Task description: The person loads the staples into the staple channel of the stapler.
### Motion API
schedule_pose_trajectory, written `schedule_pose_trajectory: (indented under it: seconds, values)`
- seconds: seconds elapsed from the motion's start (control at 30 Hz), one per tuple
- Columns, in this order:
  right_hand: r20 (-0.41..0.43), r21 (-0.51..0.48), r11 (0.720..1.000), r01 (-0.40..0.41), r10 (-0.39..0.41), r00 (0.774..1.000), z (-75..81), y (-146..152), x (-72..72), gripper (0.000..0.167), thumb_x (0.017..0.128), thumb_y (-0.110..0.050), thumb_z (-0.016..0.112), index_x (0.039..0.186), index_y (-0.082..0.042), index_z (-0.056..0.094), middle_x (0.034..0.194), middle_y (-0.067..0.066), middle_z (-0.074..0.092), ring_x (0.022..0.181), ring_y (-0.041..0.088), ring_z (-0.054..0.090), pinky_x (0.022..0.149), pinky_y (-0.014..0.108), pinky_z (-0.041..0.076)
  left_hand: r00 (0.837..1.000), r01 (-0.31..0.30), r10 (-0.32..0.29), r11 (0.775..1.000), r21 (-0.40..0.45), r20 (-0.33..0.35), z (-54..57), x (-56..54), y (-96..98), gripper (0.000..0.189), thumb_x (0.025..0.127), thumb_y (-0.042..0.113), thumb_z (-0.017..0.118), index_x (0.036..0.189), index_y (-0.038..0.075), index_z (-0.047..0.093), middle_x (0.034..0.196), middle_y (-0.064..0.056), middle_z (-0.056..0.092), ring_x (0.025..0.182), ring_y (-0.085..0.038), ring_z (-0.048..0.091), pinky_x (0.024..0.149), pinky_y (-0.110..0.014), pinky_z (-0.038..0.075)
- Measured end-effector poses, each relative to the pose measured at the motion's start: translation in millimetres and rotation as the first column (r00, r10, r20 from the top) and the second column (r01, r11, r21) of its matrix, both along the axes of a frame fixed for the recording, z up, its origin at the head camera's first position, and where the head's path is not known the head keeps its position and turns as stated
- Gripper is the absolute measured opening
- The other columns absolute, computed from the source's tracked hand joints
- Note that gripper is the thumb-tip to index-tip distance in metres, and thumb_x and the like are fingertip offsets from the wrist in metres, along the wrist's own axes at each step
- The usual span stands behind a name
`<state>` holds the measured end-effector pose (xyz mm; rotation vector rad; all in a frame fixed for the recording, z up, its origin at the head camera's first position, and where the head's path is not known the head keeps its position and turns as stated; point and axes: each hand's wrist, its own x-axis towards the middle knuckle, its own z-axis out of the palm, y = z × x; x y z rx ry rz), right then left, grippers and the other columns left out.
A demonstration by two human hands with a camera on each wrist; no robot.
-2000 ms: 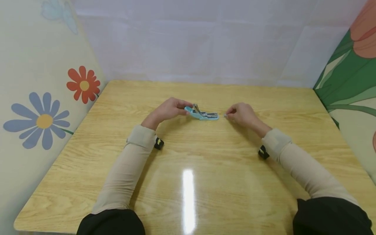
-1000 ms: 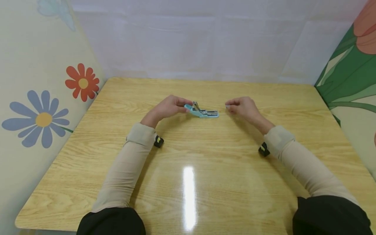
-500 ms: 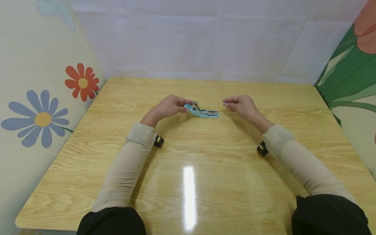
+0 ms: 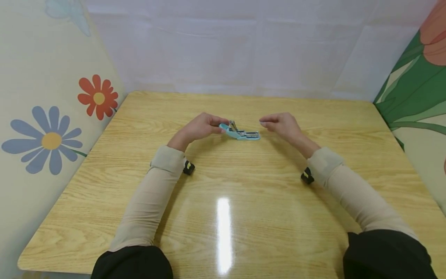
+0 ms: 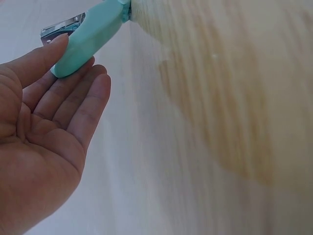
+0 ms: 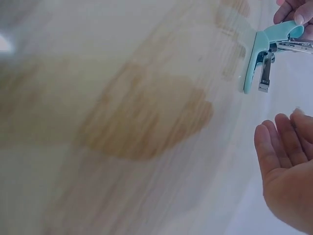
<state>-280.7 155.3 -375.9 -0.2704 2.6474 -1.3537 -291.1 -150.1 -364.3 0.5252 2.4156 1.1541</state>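
Light-teal plastic stapler (image 4: 239,136) with silvery metal insides, hinged wide, base on yellow wood-grain table (image 4: 244,170); left hand (image 4: 202,127) pinches its raised end; right hand (image 4: 283,126), apart, pinches small pale piece (image 4: 262,123), unidentifiable, near base tip

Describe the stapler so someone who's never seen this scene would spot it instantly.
Over the far half of the wooden table, look between the left hand and the right hand. The stapler is gripped at one end by the left hand. Unlike the tiny pale piece the right hand pinches, it's turquoise and swung open, showing metal parts.
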Motion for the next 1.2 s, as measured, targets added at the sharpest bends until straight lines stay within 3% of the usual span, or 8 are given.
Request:
schedule_pose_trajectory:
  seconds: [0.23, 0.5, 0.8, 1.2]
  values:
    - [-0.009, -0.013, 0.999, -0.030, 0.030, 1.000, 0.9, -8, 0.6, 0.031, 0.102, -0.020, 0.063, 0.130, -0.007, 0.069, 0.131, 0.015, 0.069, 0.118, 0.030, 0.068, 0.098, 0.040, 0.056, 1.000, 0.000, 0.000, 1.000, 0.000, 0.012, -0.8, 0.5, -0.4, 0.043, 0.102, 0.023, 0.064, 0.144, 0.018, 0.059, 0.148, -0.004, 0.058, 0.144, -0.026, 0.046, 0.116, -0.049, 0.040]
    - [-0.046, 0.091, 0.995, -0.050, 0.054, 0.997, 0.3, -17, 0.6, 0.030, 0.103, -0.025, 0.062, 0.129, -0.012, 0.071, 0.134, 0.011, 0.068, 0.128, 0.027, 0.062, 0.107, 0.043, 0.049, 1.000, 0.010, -0.010, 1.000, -0.021, -0.011, 0.8, 2.0, 1.2, 0.043, 0.102, 0.022, 0.063, 0.145, 0.017, 0.058, 0.149, -0.004, 0.058, 0.142, -0.026, 0.049, 0.116, -0.049, 0.041]
    - [-0.037, 0.093, 0.994, -0.060, 0.063, 0.997, -1.0, -23, -0.6, 0.028, 0.103, -0.023, 0.062, 0.126, -0.012, 0.073, 0.135, 0.010, 0.068, 0.132, 0.027, 0.059, 0.110, 0.044, 0.046, 1.000, 0.007, -0.008, 1.000, -0.018, -0.025, 0.6, 2.5, 1.0, 0.044, 0.102, 0.021, 0.063, 0.146, 0.015, 0.057, 0.149, -0.006, 0.058, 0.141, -0.027, 0.050, 0.115, -0.049, 0.042]
    - [0.009, 0.109, 0.991, -0.078, 0.077, 0.997, -2.1, -25, 0.9, 0.029, 0.103, -0.026, 0.062, 0.128, -0.015, 0.072, 0.134, 0.008, 0.069, 0.122, 0.024, 0.064, 0.098, 0.043, 0.053, 1.000, 0.014, -0.014, 1.000, -0.009, -0.022, 1.6, 2.0, 3.1, 0.043, 0.102, 0.019, 0.064, 0.144, 0.015, 0.059, 0.148, -0.004, 0.058, 0.140, -0.025, 0.051, 0.115, -0.048, 0.042]
